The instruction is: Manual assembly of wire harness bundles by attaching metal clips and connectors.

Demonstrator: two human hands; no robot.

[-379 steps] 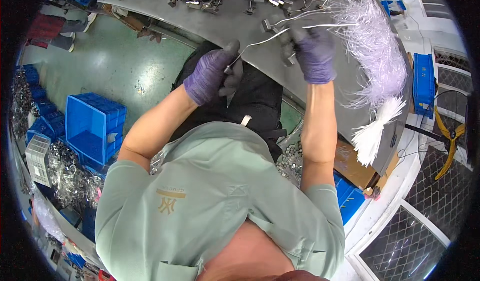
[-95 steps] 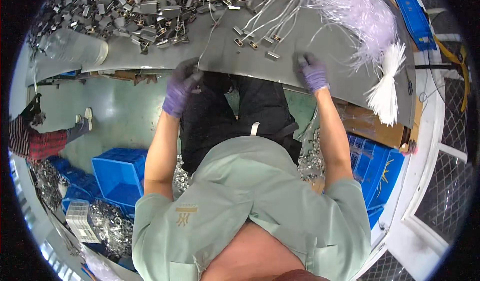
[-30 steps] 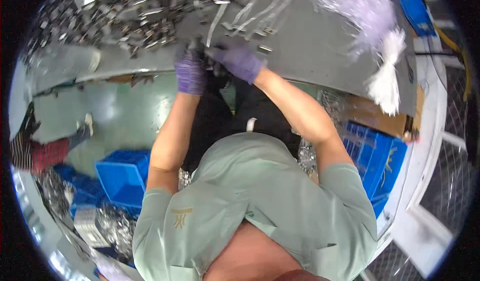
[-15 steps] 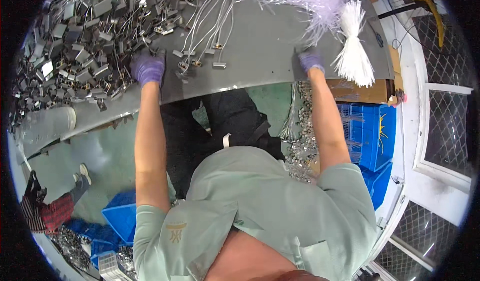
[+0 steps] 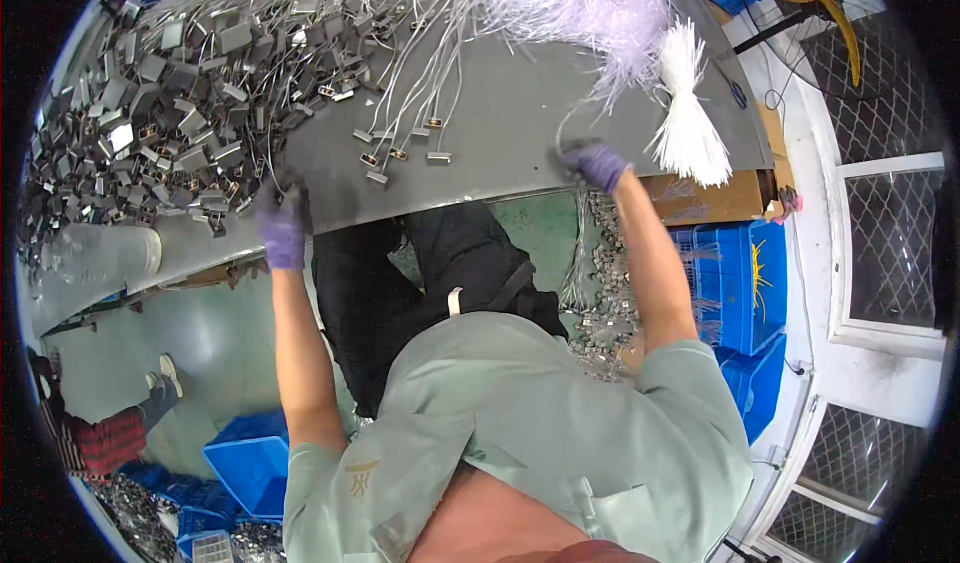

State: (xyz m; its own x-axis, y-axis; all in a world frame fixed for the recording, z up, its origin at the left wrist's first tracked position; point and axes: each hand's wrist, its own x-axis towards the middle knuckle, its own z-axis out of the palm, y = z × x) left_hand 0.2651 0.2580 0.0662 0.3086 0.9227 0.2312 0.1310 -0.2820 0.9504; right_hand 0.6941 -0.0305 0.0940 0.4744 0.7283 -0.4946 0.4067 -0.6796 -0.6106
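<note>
— Grey metal, that surface [image 5: 500,143]: it runs across the top of the view, with green floor [image 5: 200,333] below its near edge and blue crates [image 5: 745,283] stacked at the right.

— What lies on it?

— At the left, a heap of small metal clips [image 5: 150,113]. In the middle, loose white cords with clips at their ends [image 5: 400,113] fan down toward the edge. At the upper right, a tangled mass of thin white strands [image 5: 570,3], and just beside it a tied bundle of white ties [image 5: 685,123].

— And the hands?

— Both wear purple gloves. The left hand [image 5: 281,225] rests at the near edge of the surface, right beside the clip heap; its fingers are curled downward, but I cannot tell whether they grip anything. The right hand [image 5: 594,163] sits at the edge below the strand mass, fingers closed together, with a thin strand looping up from it.

— Anyone else?

— A second person's legs, in red plaid trousers [image 5: 100,443], show at the lower left, near another blue crate [image 5: 250,468].
</note>
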